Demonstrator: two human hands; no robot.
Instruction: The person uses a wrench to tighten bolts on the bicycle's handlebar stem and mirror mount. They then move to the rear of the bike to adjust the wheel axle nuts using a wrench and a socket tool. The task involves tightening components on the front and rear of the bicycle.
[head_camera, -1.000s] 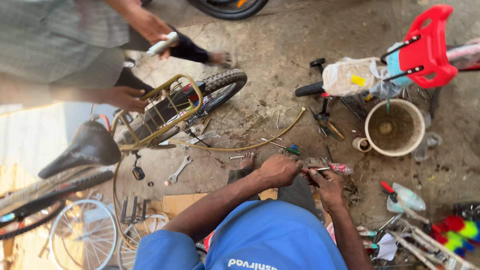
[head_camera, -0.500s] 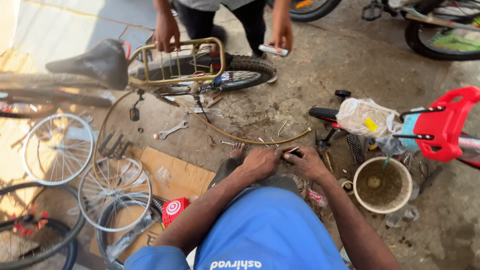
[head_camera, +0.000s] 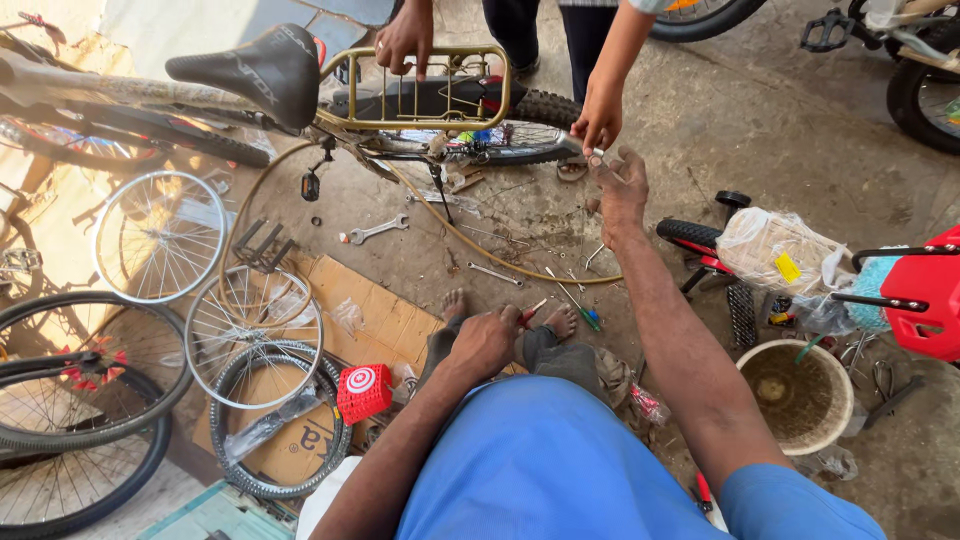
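The person sits on the ground with the right hand (head_camera: 622, 190) stretched far forward, palm up and fingers loosely spread, so that it meets a standing co-worker's hand (head_camera: 600, 118) over a small silvery part (head_camera: 590, 152); the part lies between the two hands, above the dirty floor and just beside the bicycle's rear tyre (head_camera: 545, 108), and which of them grips it I cannot tell. The left hand (head_camera: 487, 340) stays back near the person's bare feet (head_camera: 560, 322), fingers curled together around a thin red-tipped tool (head_camera: 534, 310) that pokes out toward the toes, likely kept ready there while the other arm reaches. The co-worker's other hand (head_camera: 405, 38) grips the yellow rack (head_camera: 425, 88) behind the black saddle (head_camera: 250, 68), apparently to steady the bicycle. Counted on the left: three loose spoked wheels (head_camera: 160, 235) lie flat by the cardboard (head_camera: 385, 315). Two wrenches (head_camera: 377, 231) rest on the floor, and one bucket (head_camera: 797, 392) stands at the right.
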